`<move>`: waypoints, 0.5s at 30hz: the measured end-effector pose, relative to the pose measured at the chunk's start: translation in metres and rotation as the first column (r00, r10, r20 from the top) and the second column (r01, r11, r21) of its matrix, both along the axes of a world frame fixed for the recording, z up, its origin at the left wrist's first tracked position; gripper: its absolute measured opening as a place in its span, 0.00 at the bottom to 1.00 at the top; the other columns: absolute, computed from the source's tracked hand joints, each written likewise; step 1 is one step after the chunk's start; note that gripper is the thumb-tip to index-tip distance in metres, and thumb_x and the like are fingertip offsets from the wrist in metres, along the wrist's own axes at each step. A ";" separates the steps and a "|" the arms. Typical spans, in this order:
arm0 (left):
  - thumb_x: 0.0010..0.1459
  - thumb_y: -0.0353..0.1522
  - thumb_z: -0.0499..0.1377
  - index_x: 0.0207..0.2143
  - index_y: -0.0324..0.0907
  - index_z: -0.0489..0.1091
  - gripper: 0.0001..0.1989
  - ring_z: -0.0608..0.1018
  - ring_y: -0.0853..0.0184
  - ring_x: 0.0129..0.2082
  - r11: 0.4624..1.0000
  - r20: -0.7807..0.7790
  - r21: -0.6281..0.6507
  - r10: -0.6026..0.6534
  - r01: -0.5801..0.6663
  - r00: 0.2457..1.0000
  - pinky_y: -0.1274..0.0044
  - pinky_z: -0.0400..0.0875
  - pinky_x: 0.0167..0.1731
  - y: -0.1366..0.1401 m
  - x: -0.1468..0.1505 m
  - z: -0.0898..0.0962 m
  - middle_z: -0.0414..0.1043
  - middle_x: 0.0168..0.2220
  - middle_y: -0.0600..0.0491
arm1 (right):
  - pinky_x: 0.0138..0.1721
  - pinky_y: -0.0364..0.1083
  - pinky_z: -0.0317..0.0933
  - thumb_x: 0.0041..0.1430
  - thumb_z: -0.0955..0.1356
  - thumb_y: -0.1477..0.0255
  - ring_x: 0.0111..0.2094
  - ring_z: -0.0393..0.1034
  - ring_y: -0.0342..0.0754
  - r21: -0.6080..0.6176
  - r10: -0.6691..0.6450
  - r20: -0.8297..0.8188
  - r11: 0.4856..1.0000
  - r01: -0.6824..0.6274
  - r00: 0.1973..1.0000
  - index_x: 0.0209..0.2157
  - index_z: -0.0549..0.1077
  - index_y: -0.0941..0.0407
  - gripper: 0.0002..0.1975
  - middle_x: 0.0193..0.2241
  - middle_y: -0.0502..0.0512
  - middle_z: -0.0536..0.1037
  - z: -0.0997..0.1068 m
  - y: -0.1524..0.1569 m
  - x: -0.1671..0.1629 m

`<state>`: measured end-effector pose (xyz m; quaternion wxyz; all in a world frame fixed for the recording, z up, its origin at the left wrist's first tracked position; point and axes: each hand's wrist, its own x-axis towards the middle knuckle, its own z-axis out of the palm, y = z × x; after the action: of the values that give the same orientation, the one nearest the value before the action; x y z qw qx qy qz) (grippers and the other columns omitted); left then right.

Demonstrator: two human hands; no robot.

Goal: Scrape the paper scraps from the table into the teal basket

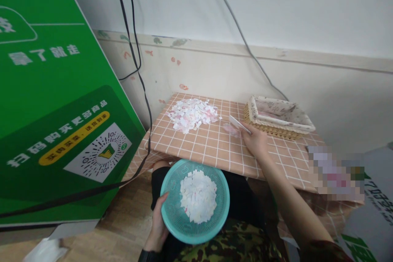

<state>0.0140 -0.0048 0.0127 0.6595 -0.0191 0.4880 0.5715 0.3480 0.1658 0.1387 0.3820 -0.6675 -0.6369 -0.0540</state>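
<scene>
My left hand [159, 219] grips the left rim of a round turquoise plastic colander [173, 229] on my lap. Inside the colander lies a heap of small white paper pieces [198, 196], a few with pink marks. Over the table, my right hand [255, 138] is closed on a thin, flat white object [239, 124] whose kind I cannot make out. Just left of its lower edge is a pale pinkish sheet or bag [231, 130] on the cloth. A loose pile of white and pink paper scraps [193, 114] is spread farther left on the table.
A cloth-lined wicker basket [278, 131] stands at the table's back right. The checked tablecloth [196, 147] hangs over the front edge. A green cabinet [61, 90] rises at left, with a black cable [149, 131] hanging before it. A blurred patch covers the right table end.
</scene>
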 end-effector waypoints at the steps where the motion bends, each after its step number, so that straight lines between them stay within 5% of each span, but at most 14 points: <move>1: 0.44 0.31 0.63 0.28 0.36 0.75 0.08 0.78 0.62 0.24 1.000 0.001 0.003 0.005 -0.006 1.000 0.72 0.73 0.30 0.000 0.000 0.000 0.78 0.26 0.49 | 0.33 0.47 0.64 0.56 0.63 0.65 0.31 0.75 0.52 0.005 0.010 -0.007 1.000 -0.010 1.000 0.45 0.75 0.51 0.16 0.33 0.55 0.80 0.000 0.000 0.000; 7: 0.45 0.32 0.62 0.31 0.34 0.76 0.10 0.78 0.59 0.28 1.000 0.033 0.019 -0.016 0.015 0.999 0.68 0.73 0.34 0.000 0.000 0.000 0.79 0.28 0.47 | 0.34 0.48 0.65 0.56 0.65 0.63 0.34 0.74 0.52 0.083 0.155 -0.160 0.986 -0.143 0.975 0.42 0.76 0.54 0.15 0.35 0.56 0.80 0.014 -0.009 -0.025; 11: 0.46 0.32 0.62 0.32 0.34 0.76 0.11 0.79 0.59 0.29 1.000 0.052 0.017 -0.014 0.013 0.999 0.67 0.72 0.37 -0.001 0.000 -0.002 0.79 0.29 0.46 | 0.36 0.47 0.65 0.56 0.65 0.66 0.36 0.74 0.51 -0.040 0.469 -0.145 0.877 -0.478 0.871 0.39 0.76 0.53 0.12 0.36 0.54 0.79 0.022 -0.004 -0.062; 15: 0.47 0.33 0.62 0.32 0.34 0.76 0.11 0.78 0.59 0.28 1.000 0.087 0.018 -0.021 0.019 0.996 0.67 0.71 0.37 -0.002 -0.001 -0.006 0.79 0.29 0.46 | 0.36 0.48 0.64 0.57 0.65 0.68 0.35 0.73 0.51 -0.087 0.503 -0.093 0.856 -0.510 0.859 0.39 0.76 0.53 0.11 0.35 0.53 0.79 0.027 0.014 -0.088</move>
<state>0.0132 -0.0069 0.0071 0.6861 -0.0337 0.4540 0.5675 0.2597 0.1801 0.1659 0.3669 -0.4976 -0.7789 0.1058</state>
